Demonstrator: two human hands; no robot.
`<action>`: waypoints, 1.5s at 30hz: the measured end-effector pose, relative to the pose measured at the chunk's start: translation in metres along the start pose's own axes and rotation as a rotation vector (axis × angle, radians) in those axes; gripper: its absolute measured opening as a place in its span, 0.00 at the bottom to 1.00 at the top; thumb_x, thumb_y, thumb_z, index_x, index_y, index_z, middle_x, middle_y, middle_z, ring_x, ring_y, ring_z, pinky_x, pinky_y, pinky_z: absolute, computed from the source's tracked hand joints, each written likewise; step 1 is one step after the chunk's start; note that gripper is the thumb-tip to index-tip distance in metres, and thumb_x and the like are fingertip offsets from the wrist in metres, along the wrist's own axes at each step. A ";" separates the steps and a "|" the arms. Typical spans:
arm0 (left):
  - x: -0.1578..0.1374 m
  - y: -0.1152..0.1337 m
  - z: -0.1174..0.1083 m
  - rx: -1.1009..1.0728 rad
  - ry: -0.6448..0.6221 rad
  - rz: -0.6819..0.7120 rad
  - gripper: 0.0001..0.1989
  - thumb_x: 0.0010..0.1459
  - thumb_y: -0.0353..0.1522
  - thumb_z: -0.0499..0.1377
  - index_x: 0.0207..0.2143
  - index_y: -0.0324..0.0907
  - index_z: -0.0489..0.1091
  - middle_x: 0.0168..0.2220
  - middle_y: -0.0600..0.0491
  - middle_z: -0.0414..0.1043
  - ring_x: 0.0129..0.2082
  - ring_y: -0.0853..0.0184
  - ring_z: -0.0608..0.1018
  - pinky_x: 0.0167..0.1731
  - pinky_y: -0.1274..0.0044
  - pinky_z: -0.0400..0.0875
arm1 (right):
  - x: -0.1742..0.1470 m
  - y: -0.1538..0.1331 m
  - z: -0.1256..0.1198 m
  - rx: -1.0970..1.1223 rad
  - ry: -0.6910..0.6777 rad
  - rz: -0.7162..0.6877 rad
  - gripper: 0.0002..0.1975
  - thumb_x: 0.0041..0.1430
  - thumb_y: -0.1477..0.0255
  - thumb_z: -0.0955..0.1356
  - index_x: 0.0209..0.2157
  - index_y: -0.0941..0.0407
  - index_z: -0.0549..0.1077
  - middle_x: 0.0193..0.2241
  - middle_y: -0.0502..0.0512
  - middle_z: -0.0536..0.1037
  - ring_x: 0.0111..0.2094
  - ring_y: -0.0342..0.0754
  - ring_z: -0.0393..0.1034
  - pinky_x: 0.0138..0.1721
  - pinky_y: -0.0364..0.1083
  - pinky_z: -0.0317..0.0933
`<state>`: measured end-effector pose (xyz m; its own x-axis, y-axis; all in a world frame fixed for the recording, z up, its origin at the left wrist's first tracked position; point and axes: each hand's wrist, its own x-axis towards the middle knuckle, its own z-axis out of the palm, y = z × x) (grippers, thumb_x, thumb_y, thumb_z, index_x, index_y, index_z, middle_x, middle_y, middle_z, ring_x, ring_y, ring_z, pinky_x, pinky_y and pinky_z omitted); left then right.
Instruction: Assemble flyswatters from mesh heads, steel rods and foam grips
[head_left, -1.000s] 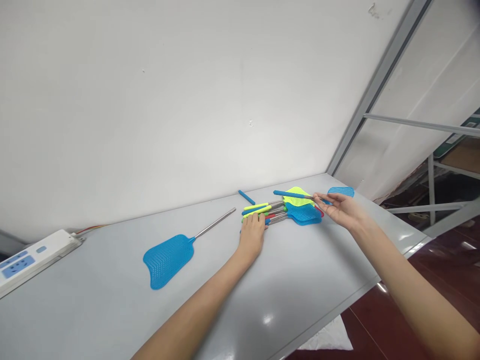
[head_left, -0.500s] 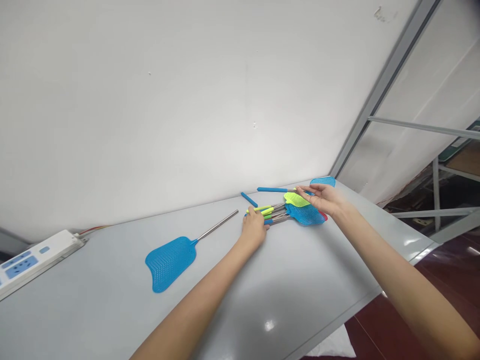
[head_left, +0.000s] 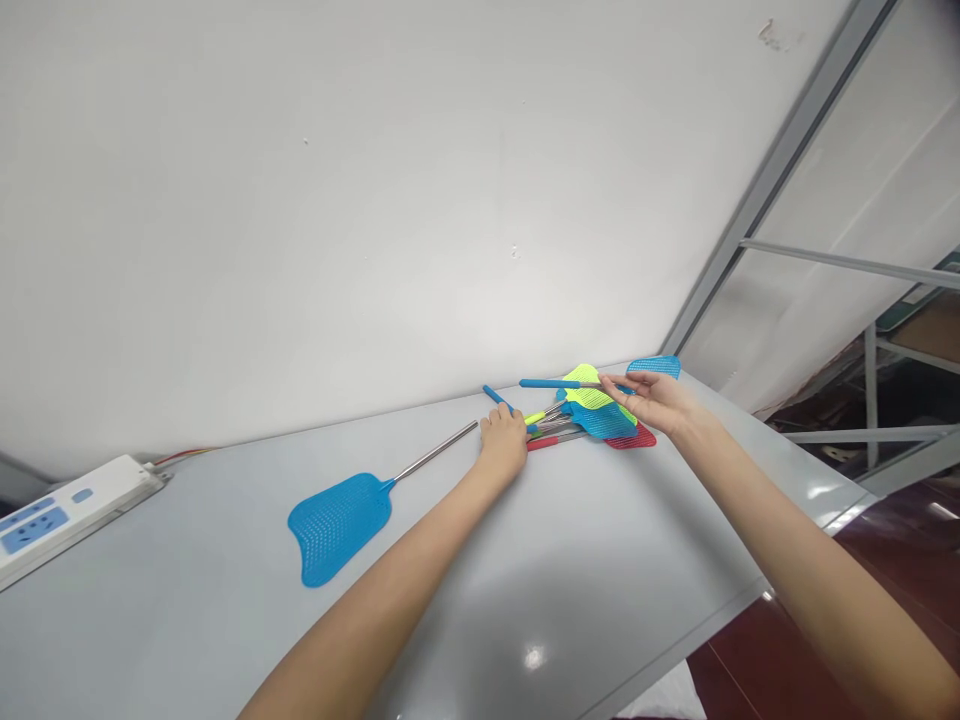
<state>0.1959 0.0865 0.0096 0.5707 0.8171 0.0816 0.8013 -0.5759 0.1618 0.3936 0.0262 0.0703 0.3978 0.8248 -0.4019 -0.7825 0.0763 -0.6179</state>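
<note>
My right hand (head_left: 651, 398) pinches the metal shaft of a blue-handled fly swatter (head_left: 550, 384), raised slightly over the others; its blue head (head_left: 654, 366) appears behind my fingers. My left hand (head_left: 504, 438) is closed round the handles of a bundle of fly swatters, hiding most of the grips. In that bundle are a yellow head (head_left: 583, 384), a blue head (head_left: 604, 421) and, lowest, a red fly swatter (head_left: 631, 437). Beside my left hand a loose blue handle (head_left: 496, 397) lies near the wall. A blue fly swatter with a bare metal shaft (head_left: 341, 526) lies to the left.
A white power strip (head_left: 79, 518) with a thin red and yellow wire sits at the table's left. The white wall (head_left: 375, 220) runs along the back of the grey table (head_left: 585, 560). Metal framing (head_left: 855, 262) stands at the right, above a dark red floor.
My left hand and the bundle's handles have shifted slightly left. The yellow and blue heads have moved left, exposing more of the red swatter. My right hand keeps its pinch, nearly still.
</note>
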 end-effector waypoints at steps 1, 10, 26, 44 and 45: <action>0.002 0.000 0.000 -0.004 -0.016 0.001 0.14 0.52 0.32 0.49 0.41 0.34 0.61 0.44 0.39 0.58 0.44 0.55 0.63 0.39 0.68 0.57 | 0.002 0.001 -0.001 -0.010 0.007 0.003 0.07 0.51 0.83 0.56 0.30 0.58 0.58 0.40 0.64 0.65 0.40 0.51 0.66 0.30 0.48 0.70; 0.026 0.002 -0.012 -0.062 -0.247 -0.071 0.26 0.42 0.45 0.56 0.40 0.35 0.64 0.38 0.38 0.67 0.41 0.55 0.68 0.35 0.72 0.61 | 0.017 0.019 0.003 -0.040 0.003 0.193 0.12 0.53 0.81 0.54 0.40 0.64 0.60 0.40 0.66 0.65 0.41 0.52 0.65 0.28 0.44 0.70; 0.003 -0.023 0.010 -0.043 0.111 0.228 0.19 0.52 0.44 0.49 0.39 0.38 0.62 0.40 0.43 0.66 0.43 0.57 0.65 0.41 0.69 0.55 | 0.041 0.042 -0.009 -0.182 -0.010 0.228 0.13 0.53 0.82 0.55 0.41 0.66 0.60 0.39 0.66 0.67 0.41 0.52 0.67 0.31 0.45 0.69; -0.006 -0.028 0.027 -0.335 0.311 -0.243 0.19 0.46 0.44 0.55 0.35 0.41 0.60 0.37 0.49 0.63 0.40 0.61 0.65 0.37 0.70 0.56 | 0.042 0.059 -0.028 -0.527 -0.095 -0.002 0.08 0.47 0.83 0.64 0.32 0.60 0.67 0.28 0.58 0.74 0.31 0.47 0.72 0.33 0.40 0.68; -0.007 -0.031 0.028 -0.376 0.313 -0.255 0.18 0.45 0.43 0.56 0.35 0.41 0.60 0.37 0.50 0.63 0.40 0.62 0.65 0.37 0.72 0.56 | 0.042 0.060 -0.030 -0.531 -0.089 -0.009 0.07 0.47 0.82 0.64 0.32 0.60 0.67 0.28 0.58 0.74 0.31 0.47 0.72 0.33 0.40 0.68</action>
<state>0.1725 0.0979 -0.0236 0.2406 0.9313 0.2735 0.7553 -0.3566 0.5499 0.3776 0.0488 -0.0036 0.3428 0.8715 -0.3507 -0.4207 -0.1913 -0.8868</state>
